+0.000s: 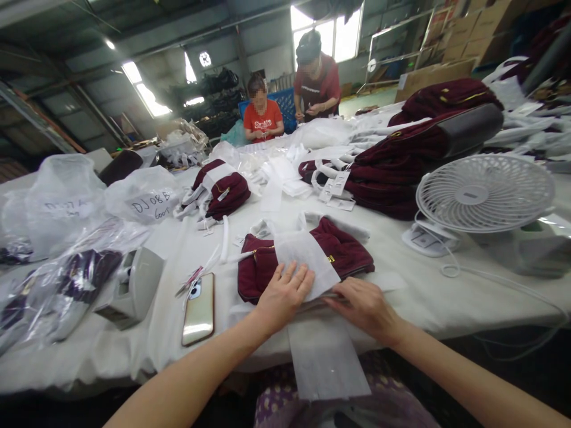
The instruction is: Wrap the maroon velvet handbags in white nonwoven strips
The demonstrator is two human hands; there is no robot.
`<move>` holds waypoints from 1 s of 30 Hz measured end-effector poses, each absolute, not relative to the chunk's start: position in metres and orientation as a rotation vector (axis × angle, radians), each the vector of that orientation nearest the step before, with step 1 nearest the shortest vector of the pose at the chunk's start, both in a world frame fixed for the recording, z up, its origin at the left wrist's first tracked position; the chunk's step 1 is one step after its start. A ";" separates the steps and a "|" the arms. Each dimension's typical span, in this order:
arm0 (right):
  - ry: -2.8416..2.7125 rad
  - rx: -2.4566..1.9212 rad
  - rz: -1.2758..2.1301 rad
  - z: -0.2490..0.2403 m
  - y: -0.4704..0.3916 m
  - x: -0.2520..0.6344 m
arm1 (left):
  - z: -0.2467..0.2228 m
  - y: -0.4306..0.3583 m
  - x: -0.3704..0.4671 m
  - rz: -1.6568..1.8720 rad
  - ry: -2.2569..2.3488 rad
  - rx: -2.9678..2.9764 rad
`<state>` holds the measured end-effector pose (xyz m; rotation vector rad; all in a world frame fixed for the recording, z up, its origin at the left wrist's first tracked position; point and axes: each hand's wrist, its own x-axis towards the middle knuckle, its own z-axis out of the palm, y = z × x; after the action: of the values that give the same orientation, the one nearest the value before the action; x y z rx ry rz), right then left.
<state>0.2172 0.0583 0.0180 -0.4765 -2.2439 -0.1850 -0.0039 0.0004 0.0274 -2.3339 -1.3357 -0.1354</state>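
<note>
A maroon bag (259, 270) with gold zips lies on the white-covered table, close to its front edge. A white sheet (307, 255) crosses the bag's middle. My left hand (288, 291) rests on that sheet with its fingers stretched out. At the bag's lower right edge, my right hand (363, 306) has its thumb and fingers closed at the edge of thin white material; what exactly lies between them is hard to make out. Another white strip (330, 362) hangs over the table edge below my hands.
Left of the bag lie a phone (198, 312) and small scissors (190, 281). A white fan (484, 193) stands at the right. Behind are another wrapped maroon bag (225, 187) and a maroon pile (401, 160). Two people are across the table.
</note>
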 end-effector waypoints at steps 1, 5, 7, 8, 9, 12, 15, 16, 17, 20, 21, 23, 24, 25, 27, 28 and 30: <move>-2.228 -0.486 -0.155 0.024 0.059 0.217 | 0.026 0.001 -0.005 -0.146 -1.333 -2.341; -2.289 -0.519 -0.201 0.036 0.071 0.207 | 0.024 0.003 -0.007 -0.233 -1.391 -2.428; -2.330 -0.479 -0.150 0.035 0.078 0.202 | 0.023 0.002 -0.007 -0.396 -1.534 -2.470; -2.334 -0.462 -0.106 0.033 0.080 0.200 | 0.022 0.002 -0.007 -0.499 -1.624 -2.464; -2.332 -0.457 -0.061 0.031 0.082 0.200 | 0.022 0.001 -0.006 -0.594 -1.704 -2.441; -2.288 -0.498 0.091 0.029 0.082 0.203 | 0.021 -0.001 -0.003 -0.758 -1.797 -2.343; -2.151 -0.580 0.309 0.033 0.078 0.204 | 0.018 -0.001 -0.001 -0.851 -1.795 -2.262; -2.084 -0.628 0.392 0.036 0.077 0.204 | 0.016 -0.001 -0.001 -0.882 -1.805 -2.230; -2.019 -0.681 0.471 0.038 0.076 0.204 | 0.014 -0.001 0.000 -0.904 -1.818 -2.199; -1.911 -0.799 0.622 0.043 0.074 0.203 | 0.010 -0.002 0.000 -0.883 -1.816 -2.154; -1.913 -0.798 0.621 0.044 0.074 0.203 | 0.010 -0.003 -0.001 -0.828 -1.776 -2.169; -1.960 -0.737 0.539 0.045 0.073 0.204 | 0.010 -0.005 -0.001 -0.663 -1.642 -2.236; -2.004 -0.686 0.465 0.044 0.073 0.204 | 0.011 -0.005 -0.002 -0.583 -1.578 -2.266; -2.058 -0.625 0.375 0.044 0.072 0.205 | 0.013 -0.006 -0.002 -0.528 -1.531 -2.288; -2.159 -0.494 0.178 0.041 0.070 0.206 | 0.015 -0.005 -0.002 -0.505 -1.503 -2.312; -2.198 -0.432 0.088 0.038 0.068 0.206 | 0.016 -0.004 -0.002 -0.525 -1.510 -2.319; -2.256 -0.339 -0.047 0.034 0.065 0.205 | 0.016 -0.001 -0.002 -0.585 -1.525 -2.336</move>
<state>0.2054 0.0650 0.0338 -0.3389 -2.2559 -0.0470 -0.0018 -0.0010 0.0158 -2.3361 -1.5254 -0.5850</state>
